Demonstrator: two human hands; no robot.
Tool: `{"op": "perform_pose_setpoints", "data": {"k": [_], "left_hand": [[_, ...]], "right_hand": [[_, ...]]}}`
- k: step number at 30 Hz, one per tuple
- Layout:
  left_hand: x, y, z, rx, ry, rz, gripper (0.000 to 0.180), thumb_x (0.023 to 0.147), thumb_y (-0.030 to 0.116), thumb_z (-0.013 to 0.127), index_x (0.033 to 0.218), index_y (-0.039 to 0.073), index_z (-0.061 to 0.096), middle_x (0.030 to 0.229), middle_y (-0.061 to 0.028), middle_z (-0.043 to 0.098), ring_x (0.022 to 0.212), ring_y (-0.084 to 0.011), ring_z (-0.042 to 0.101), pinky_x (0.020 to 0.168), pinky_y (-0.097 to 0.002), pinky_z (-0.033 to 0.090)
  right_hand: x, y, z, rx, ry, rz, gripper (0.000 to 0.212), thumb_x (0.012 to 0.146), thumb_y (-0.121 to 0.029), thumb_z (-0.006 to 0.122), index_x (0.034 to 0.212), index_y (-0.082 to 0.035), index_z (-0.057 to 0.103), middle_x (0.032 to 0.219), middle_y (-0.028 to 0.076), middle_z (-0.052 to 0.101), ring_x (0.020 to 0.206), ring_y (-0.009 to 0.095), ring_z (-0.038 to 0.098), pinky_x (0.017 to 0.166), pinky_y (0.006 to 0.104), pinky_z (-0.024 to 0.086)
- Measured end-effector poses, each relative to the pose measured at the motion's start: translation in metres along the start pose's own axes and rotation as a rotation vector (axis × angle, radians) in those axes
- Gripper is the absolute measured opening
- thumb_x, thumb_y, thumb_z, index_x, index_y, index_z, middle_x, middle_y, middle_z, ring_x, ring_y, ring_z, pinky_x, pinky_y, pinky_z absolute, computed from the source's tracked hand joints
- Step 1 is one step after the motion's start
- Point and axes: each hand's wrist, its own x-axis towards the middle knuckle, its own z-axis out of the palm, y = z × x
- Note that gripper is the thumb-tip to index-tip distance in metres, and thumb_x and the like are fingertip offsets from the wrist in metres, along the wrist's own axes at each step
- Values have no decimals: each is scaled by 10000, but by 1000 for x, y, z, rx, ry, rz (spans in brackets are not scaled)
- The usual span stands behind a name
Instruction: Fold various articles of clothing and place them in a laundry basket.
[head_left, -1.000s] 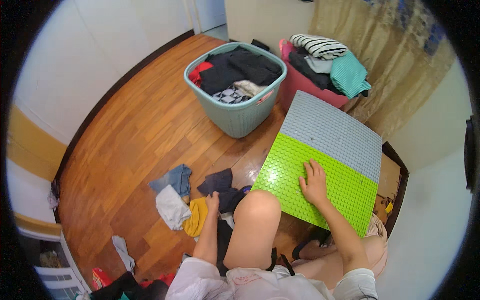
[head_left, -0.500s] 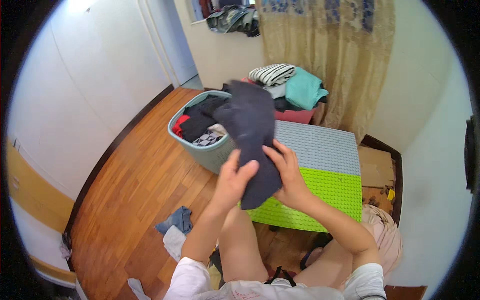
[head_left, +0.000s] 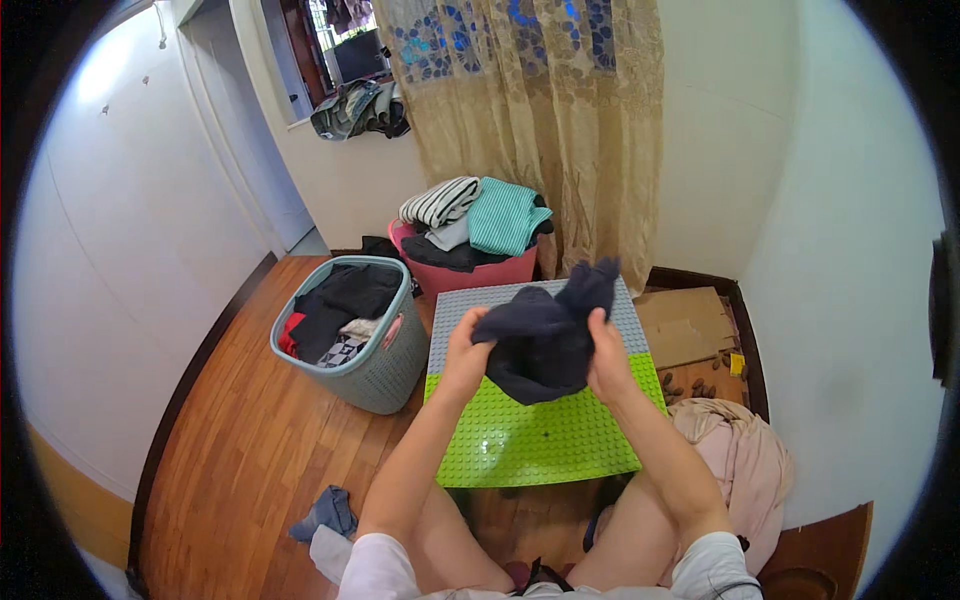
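Evidently, between the curled fingers of the left hand (head_left: 464, 358) and right hand (head_left: 608, 368), a dark garment (head_left: 540, 350) is gripped at both sides, above the studded desk (head_left: 540, 445); a filled pale-blue basket (head_left: 378, 372) is seen at nine o'clock, a heaped pink basket (head_left: 500, 276) at eleven.

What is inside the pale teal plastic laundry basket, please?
Dark clothes, a red cloth, a black-and-white checked cloth and a cream cloth show at the top of the basket; anything beneath them is covered.
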Motion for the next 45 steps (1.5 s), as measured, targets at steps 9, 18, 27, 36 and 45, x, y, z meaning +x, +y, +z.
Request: {"op": "perform_pose_setpoints", "data": {"k": [9,18,27,36,45], "left_hand": [[-8,-21,-94,572,201,-423,330,772,-13,538,1100,-19,507,999,-116,585,905,-215,584,797,-339,473],[8,-82,-58,963,22,46,464,755,208,661,1130,-22,514,1058,-202,593,958,-324,588,838,-392,457],[24,-98,-48,640,-255,-521,438,647,88,653,1057,-34,559,973,-136,605,841,-183,584,715,-283,459],[-33,6,-62,338,-482,-215,391,578,-96,591,958,-6,567,982,-48,613,953,-137,555,859,-280,423],[-72,45,-96,25,-218,-134,388,607,-38,655,979,8,558,938,-49,609,879,-127,574,813,-266,439]], "right_hand": [[-41,-51,-94,-227,580,-121,220,812,-40,516,1030,-12,507,958,39,538,850,136,513,758,265,420],[-14,-48,-94,-676,406,-138,153,765,8,546,911,-36,559,838,9,555,733,92,507,650,210,411],[11,74,-71,-1314,-113,82,554,659,-86,646,1185,-52,475,1146,186,502,1096,338,456,940,397,375],[-3,63,-23,-1240,-808,-95,634,569,-92,638,1192,-133,522,1351,122,371,1292,381,217,1051,454,213],[-8,30,-14,-840,-674,136,336,686,32,585,1016,-25,609,893,43,625,801,97,567,697,248,476]]}}
